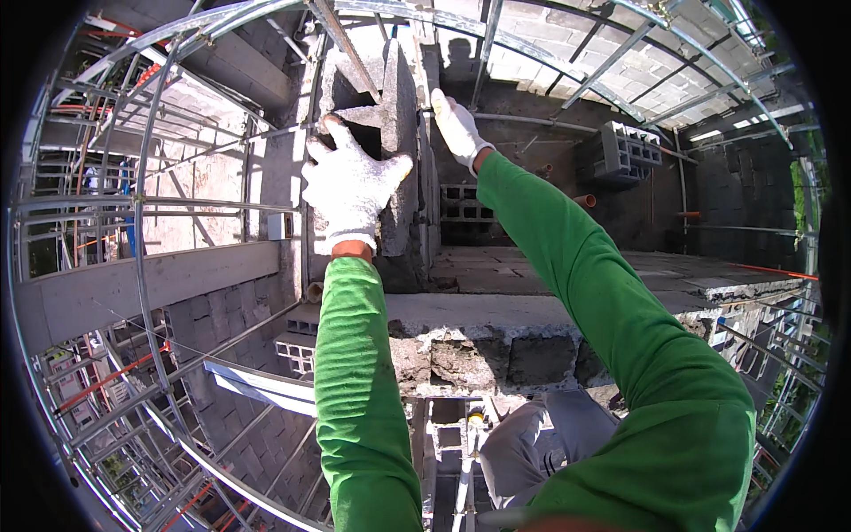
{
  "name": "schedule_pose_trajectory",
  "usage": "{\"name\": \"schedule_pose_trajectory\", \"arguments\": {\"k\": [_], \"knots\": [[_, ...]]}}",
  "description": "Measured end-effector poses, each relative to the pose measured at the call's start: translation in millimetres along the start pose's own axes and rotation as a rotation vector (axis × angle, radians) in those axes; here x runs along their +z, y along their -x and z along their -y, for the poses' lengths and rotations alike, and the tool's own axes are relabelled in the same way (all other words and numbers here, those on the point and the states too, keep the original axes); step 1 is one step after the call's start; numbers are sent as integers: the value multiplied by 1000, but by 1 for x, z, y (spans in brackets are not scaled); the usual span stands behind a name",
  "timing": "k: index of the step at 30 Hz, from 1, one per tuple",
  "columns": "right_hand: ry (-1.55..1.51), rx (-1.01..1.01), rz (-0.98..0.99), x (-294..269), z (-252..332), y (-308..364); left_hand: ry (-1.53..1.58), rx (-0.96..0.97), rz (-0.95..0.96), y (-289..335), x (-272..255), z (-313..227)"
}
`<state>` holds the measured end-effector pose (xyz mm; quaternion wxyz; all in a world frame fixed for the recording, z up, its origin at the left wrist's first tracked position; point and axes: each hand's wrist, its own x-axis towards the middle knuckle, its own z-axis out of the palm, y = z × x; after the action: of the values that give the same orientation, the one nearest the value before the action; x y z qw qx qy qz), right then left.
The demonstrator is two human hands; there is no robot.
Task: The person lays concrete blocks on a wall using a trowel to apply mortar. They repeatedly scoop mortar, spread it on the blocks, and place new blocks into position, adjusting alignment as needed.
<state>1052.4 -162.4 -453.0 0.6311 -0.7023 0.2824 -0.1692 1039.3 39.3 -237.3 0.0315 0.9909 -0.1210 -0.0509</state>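
Observation:
A grey hollow concrete block (pixel 401 97) stands on end above the wall top, straight ahead of me. My left hand (pixel 350 186), in a white glove, is spread over the block's near left face, with the thumb hooked round its edge. My right hand (pixel 456 124), also gloved in white, grips the block's far right side near the top. Both arms wear green sleeves. The block's lower end is partly hidden behind my left hand.
Below the hands runs a rough wall top (pixel 470 355) of grey blocks and mortar. Scaffold tubes (pixel 146 230) curve along the left and overhead. A stack of hollow blocks (pixel 631 151) sits at the back right beside an orange pipe (pixel 585 201). A concrete slab (pixel 567 266) lies behind the wall.

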Motion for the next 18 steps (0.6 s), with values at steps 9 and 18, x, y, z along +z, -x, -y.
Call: {"name": "schedule_pose_trajectory", "arguments": {"k": [9,18], "knots": [[110,-3,-3,71,-52,14,45,66,-87,-9,23,11],[-20,411,-26,103,-99,167,-51,2,64,-3,-3,-2]]}}
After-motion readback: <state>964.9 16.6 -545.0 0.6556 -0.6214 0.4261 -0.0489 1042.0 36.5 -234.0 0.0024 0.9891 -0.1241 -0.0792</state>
